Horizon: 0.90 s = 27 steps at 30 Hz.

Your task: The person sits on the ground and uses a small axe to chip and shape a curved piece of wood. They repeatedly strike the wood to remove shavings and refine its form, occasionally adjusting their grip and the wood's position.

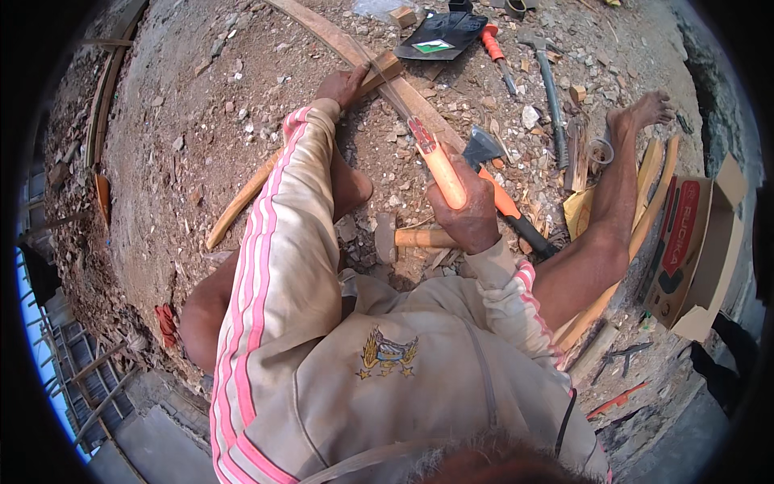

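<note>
My right hand [468, 206] is closed round the pale orange handle [445, 177] of a handsaw. Its thin blade [389, 97] points up and away to the left, crossing a squared wooden stick [381, 71] near that stick's far end. My left hand [343, 87] grips the same stick, just left of the blade, against a long plank [427, 110] on the ground. The stick's lower part [246, 198] slants down to the left behind my sleeve. Beneath my right hand lies a hammer [387, 238] with a wooden handle; a hatchet [484, 148] with an orange and black handle is just beyond.
Far off lie a black sheet-like pouch [442, 36], a red-handled chisel-like tool [493, 48] and another hammer [548, 93]. A clear plastic cup [599, 151] sits near my right foot [641, 113]. At the right stands an open cardboard box [697, 250] beside long wooden strips [645, 185]. Rubble covers the ground.
</note>
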{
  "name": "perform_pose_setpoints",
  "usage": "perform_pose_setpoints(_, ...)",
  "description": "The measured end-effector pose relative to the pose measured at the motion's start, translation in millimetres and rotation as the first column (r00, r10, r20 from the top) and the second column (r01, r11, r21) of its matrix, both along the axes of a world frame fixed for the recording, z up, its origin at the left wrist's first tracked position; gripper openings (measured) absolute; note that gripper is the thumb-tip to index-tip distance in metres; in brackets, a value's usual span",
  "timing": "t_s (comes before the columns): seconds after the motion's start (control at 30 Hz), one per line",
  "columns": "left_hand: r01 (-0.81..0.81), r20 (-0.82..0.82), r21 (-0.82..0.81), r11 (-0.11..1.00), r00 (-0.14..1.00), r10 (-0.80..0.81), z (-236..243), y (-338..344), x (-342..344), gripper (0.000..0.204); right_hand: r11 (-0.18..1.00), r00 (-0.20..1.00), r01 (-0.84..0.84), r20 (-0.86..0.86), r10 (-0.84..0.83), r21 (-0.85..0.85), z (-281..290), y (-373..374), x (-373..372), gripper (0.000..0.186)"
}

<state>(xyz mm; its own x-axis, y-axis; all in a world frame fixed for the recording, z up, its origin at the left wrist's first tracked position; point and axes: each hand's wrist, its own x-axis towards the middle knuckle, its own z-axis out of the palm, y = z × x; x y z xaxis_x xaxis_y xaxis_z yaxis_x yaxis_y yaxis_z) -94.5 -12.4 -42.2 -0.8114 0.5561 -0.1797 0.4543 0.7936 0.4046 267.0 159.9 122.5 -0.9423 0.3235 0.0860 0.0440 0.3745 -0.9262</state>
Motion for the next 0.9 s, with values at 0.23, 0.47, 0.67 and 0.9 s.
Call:
perform_pose_setpoints(0.23, 0.261, -0.144, -0.072, 0.963, 0.952, -0.269, -23, -5, 6, 0.046, 0.999, 0.997, 0.033, -0.076, -0.03, 0.038, 6, 8, 70, 0.058)
perform_pose_setpoints(0.47, 0.09, 0.0, 0.033, 0.995, 0.996, -0.09, -22, -23, -6, 0.077, 1.0, 0.993, -0.025, 0.117, 0.023, 0.015, 7, 3, 30, 0.058)
perform_pose_setpoints(0.67, 0.126, 0.109, 0.106, 0.986, 0.985, -0.138, 9, -2, 7, 0.066, 0.996, 0.999, 0.004, 0.037, -0.008, 0.094, 16, 3, 52, 0.057)
perform_pose_setpoints(0.9, 0.282, 0.029, 0.091, 0.955, 0.958, -0.286, -16, -16, -20, 0.044, 0.995, 0.985, -0.085, 0.153, 0.076, 0.057, 10, 11, 52, 0.064)
